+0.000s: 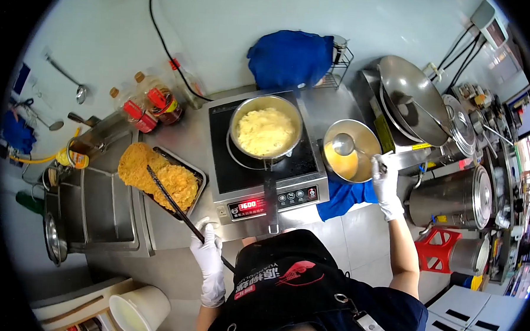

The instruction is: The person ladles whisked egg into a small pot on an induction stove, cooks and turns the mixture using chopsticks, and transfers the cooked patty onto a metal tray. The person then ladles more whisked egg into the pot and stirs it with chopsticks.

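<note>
Long dark chopsticks are held in my gloved left hand, their tips over golden fried pieces on a black tray. My right hand, also gloved, is closed on the handle of a ladle, whose bowl is inside a steel pot of yellow liquid. Between my hands, a pan with a pale yellow, fluffy mass stands on an induction cooker that displays 1600. The pan's dark handle points towards me.
Sauce bottles stand behind the tray, left of the cooker. A sink is at the far left. A blue cloth lies behind the cooker, another below the pot. A large wok is at the back right.
</note>
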The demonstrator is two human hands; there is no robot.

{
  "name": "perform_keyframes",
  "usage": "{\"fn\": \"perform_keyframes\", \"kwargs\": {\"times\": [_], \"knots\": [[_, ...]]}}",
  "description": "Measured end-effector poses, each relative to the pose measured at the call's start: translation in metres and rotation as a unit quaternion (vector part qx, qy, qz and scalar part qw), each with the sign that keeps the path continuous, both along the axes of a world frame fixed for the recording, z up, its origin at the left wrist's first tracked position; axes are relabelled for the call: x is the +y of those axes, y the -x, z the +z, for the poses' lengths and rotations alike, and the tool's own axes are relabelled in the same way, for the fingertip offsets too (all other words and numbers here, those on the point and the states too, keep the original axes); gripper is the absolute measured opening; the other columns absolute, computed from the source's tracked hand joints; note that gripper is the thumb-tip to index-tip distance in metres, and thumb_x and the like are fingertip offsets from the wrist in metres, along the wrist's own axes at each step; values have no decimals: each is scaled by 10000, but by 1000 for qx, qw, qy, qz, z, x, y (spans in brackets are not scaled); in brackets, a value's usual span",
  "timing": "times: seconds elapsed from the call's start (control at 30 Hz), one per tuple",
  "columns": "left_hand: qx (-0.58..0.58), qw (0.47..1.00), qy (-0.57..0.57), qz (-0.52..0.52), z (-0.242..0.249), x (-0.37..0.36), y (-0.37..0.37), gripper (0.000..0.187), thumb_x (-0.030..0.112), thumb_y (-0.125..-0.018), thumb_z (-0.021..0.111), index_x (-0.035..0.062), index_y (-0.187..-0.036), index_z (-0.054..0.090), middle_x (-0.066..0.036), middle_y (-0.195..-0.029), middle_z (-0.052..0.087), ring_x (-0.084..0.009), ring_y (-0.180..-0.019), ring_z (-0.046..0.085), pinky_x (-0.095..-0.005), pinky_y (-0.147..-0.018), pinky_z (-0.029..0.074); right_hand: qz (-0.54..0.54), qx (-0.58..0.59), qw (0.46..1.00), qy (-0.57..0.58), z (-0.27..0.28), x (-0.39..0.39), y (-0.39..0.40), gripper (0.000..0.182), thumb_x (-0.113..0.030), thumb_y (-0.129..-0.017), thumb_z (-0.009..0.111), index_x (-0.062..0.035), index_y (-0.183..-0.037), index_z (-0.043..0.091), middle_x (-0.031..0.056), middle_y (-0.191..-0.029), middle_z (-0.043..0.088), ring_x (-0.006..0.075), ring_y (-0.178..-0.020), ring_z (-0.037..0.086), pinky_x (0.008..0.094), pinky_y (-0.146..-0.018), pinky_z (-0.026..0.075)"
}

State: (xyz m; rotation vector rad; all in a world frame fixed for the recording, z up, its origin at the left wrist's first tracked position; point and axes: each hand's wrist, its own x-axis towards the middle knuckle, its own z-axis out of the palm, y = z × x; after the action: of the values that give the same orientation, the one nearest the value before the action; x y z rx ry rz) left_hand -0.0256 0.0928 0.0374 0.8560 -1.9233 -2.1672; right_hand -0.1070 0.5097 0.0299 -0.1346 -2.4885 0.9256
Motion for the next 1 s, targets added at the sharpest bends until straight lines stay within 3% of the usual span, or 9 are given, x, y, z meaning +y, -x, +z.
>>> {"fn": "perform_keyframes", "kwargs": {"times": [0.07,0.13,0.2,0.53,0.63,0.67,0.8,0.87,1.0], "knots": [[12,1000,4,-3,4,6,5,189,129,-917,504,50,-1088,517,-38,-825,591,-31,-453,427,-161,-348,276,18,12,1000,-21,-6,-2,0,77,-68,-854,571,-1,-890,572,90,-702,566,144,-576,525,262,-552,438],[15,1000,16,-5,8,12,8,185,128,-922,492,43,-1084,516,-38,-824,586,-32,-452,429,-157,-340,272,42,8,997,-63,-13,2,2,44,-45,-835,566,-18,-862,543,142,-746,572,287,-637,581,319,-584,465],[29,999,21,-3,12,18,9,185,127,-924,488,39,-1084,516,-39,-824,584,-34,-453,430,-156,-337,273,71,9,992,-104,-14,3,3,45,-41,-829,562,-25,-859,531,148,-767,574,319,-684,585,339,-611,475],[20,999,38,5,5,39,4,179,145,-935,466,51,-1072,533,-26,-816,574,-32,-423,384,-166,-323,247,98,-13,980,-171,-28,14,6,46,-35,-809,566,-46,-847,543,144,-765,575,298,-679,592,343,-605,480],[16,999,38,2,4,42,3,186,150,-934,469,52,-1080,528,-25,-819,576,-32,-423,384,-164,-323,249,45,-7,998,-38,-33,19,8,44,-63,-842,560,-24,-860,566,151,-773,604,249,-665,615,310,-606,485],[17,999,31,3,5,42,3,186,140,-929,477,48,-1082,528,-34,-825,581,-33,-429,400,-162,-327,257,-1,-35,999,42,-32,20,6,106,-97,-867,559,6,-884,580,139,-748,623,186,-649,614,279,-602,478],[17,1000,17,1,5,43,3,188,120,-920,493,42,-1087,528,-53,-839,596,-35,-444,432,-159,-337,271,-60,-37,985,157,-19,35,7,162,-150,-890,543,5,-875,583,57,-663,575,101,-566,530,237,-519,419],[14,1000,21,3,3,41,4,189,121,-920,493,44,-1089,526,-54,-844,605,-33,-445,429,-159,-340,268,-86,-6,973,213,-11,41,8,195,-180,-908,519,0,-868,582,52,-633,569,98,-534,535,224,-499,426],[2,1000,-2,2,5,37,6,194,125,-914,506,51,-1092,523,-55,-838,610,-32,-445,429,-164,-346,268,-27,21,949,315,65,14,7,238,-210,-923,489,6,-874,574,58,-593,561,103,-485,551,207,-443,431]]}}
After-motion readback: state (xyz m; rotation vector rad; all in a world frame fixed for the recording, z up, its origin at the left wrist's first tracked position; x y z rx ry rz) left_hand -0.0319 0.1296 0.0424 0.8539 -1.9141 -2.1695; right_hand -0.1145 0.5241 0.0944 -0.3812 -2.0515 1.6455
